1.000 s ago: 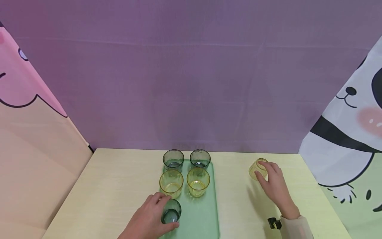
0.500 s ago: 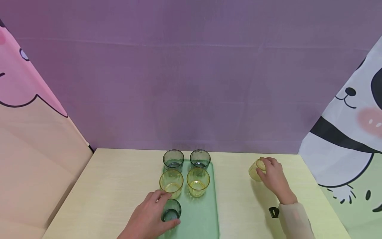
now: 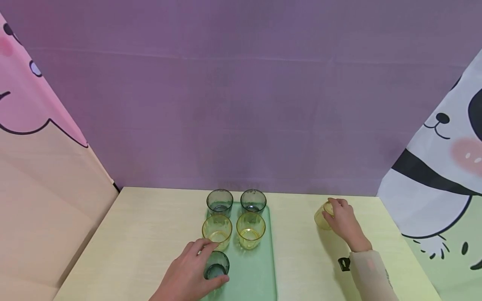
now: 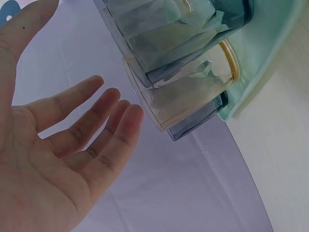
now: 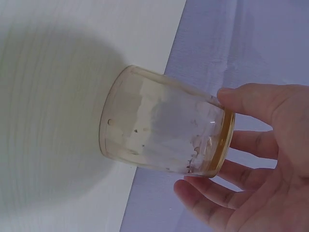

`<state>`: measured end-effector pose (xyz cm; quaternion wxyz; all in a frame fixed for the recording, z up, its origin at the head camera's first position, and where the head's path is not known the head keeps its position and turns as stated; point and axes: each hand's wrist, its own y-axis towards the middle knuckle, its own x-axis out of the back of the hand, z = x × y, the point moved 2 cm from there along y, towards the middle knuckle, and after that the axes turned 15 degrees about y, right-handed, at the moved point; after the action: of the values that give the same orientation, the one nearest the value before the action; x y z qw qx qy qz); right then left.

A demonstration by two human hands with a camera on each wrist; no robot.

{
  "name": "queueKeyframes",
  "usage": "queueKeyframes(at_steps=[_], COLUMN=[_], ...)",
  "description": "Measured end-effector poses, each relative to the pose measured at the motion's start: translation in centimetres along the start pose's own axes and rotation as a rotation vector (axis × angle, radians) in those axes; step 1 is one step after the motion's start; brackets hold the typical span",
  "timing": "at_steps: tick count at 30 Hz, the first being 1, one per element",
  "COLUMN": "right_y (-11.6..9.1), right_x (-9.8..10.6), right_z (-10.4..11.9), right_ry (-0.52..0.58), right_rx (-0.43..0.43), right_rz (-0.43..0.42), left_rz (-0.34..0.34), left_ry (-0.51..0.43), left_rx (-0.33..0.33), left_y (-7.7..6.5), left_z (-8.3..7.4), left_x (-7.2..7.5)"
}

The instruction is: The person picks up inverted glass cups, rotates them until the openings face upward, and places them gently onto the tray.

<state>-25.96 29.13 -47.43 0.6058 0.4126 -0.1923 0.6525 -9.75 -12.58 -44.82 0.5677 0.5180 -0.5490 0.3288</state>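
On the right side of the table, a yellow glass tumbler (image 3: 321, 218) stands upside down, its thick amber base uppermost. My right hand (image 3: 345, 225) grips it near that base, the thumb (image 5: 246, 100) on one side and fingers on the other. At the tray's left edge, a dark grey glass tumbler (image 3: 216, 269) stands rim up. Around it but apart from it, my left hand (image 4: 63, 145) is spread, with thumb and fingers loosely extended. Two yellow tumblers, left (image 3: 216, 230) and right (image 3: 250, 232), form the row behind, rims up.
A pale green tray (image 3: 260, 271) carries the grouped tumblers. At its far end are two more grey tumblers, left (image 3: 219, 200) and right (image 3: 253, 200). The light wooden table (image 3: 150, 225) meets a purple cloth (image 3: 241, 104) at the back. A small black piece (image 3: 344, 264) is beside the right cuff.
My right thumb and fingers have come together on the yellow tumbler's base, and the forearm shifted slightly left. My left hand rose slightly beside the grey tumbler; the tumblers stayed in place.
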Motion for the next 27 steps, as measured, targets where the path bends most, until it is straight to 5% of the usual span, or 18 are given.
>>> queueKeyframes(at_steps=[10, 15, 21, 27], right_y=[0.0, -0.5, -1.7, -3.0], right_x=[0.2, 0.7, 1.4, 2.1], right_z=[0.4, 1.4, 3.2, 5.4], right_ry=[-0.045, -0.055, 0.018, 0.104], right_rx=[0.074, 0.111, 0.155, 0.151], right_rz=[-0.039, -0.063, -0.071, -0.043], left_rz=[0.031, -0.007, -0.078, -0.074], left_ry=[-0.018, -0.031, -0.066, -0.15], left_rx=[0.02, 0.033, 0.047, 0.075], left_y=[0.3, 0.3, 0.1, 0.2], left_z=[-0.2, -0.3, -0.5, -0.7], left_x=[0.3, 0.3, 0.2, 0.3])
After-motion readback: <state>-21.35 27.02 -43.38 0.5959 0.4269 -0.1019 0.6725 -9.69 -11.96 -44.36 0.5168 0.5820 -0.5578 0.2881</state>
